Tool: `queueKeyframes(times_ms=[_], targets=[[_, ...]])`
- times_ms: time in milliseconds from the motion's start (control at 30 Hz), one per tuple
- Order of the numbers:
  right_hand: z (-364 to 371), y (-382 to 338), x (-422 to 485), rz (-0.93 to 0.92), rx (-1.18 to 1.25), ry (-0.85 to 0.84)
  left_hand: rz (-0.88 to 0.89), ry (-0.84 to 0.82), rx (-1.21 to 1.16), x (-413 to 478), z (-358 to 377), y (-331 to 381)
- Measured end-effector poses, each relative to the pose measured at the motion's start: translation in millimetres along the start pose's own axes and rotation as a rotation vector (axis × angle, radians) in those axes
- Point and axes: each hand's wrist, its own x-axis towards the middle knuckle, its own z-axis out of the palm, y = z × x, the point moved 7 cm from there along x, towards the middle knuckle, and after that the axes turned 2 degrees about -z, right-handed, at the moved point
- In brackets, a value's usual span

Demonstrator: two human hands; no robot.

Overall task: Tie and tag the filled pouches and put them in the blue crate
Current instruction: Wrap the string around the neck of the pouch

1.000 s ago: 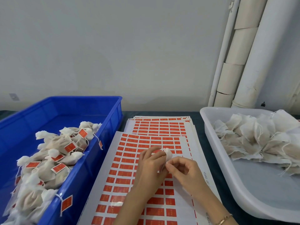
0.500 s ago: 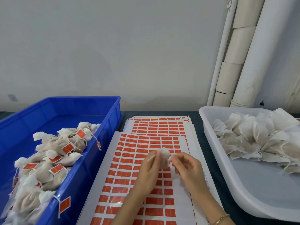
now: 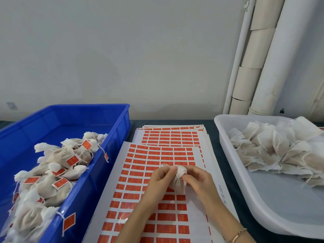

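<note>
A small white filled pouch [image 3: 180, 172] sits between my two hands above the sheets of red tags [image 3: 154, 155]. My left hand [image 3: 160, 181] pinches its drawstring on the left side of the gathered neck. My right hand [image 3: 198, 181] pinches the neck and string from the right. The blue crate [image 3: 112, 120] at the left holds several tied pouches with red tags [image 3: 66, 158]. A white tray [image 3: 228, 130] at the right holds several untied pouches [image 3: 273, 146].
The tag sheets are stacked in the middle of a dark table [image 3: 217, 149], between crate and tray. One tagged pouch's red tag [image 3: 69, 222] hangs over the crate's near wall. White pipes [image 3: 259, 67] rise along the wall at the back right.
The pouch has come out from behind my left fingers and now shows between both hands. My hands have shifted slightly right and apart, with the string drawn round the neck.
</note>
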Motion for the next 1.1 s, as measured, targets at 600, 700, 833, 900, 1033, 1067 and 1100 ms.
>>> queueKeyframes(times_ms=[600,700,833,900,1033,1067,1100], targets=[[-15,3,-2,-0.004,-0.051,0.181,-0.173,0.144,-0.139,7,-10,-20],[-12,-7,-6,-0.142,-0.158,0.181,-0.194,0.154,-0.169,7,-11,-22],[-5,-14,-10,-0.222,-0.268,0.156,-0.230,0.153,-0.224,6,-11,-24],[-3,-16,-11,-0.241,-0.306,0.152,-0.235,0.158,-0.241,7,-12,-25],[-5,-19,-14,-0.289,-0.368,0.175,-0.229,0.159,-0.262,7,-11,-25],[-5,-20,-15,-0.303,-0.385,0.180,-0.232,0.156,-0.276,7,-11,-26],[-5,-21,-16,-0.317,-0.404,0.186,-0.232,0.153,-0.283,6,-11,-25]])
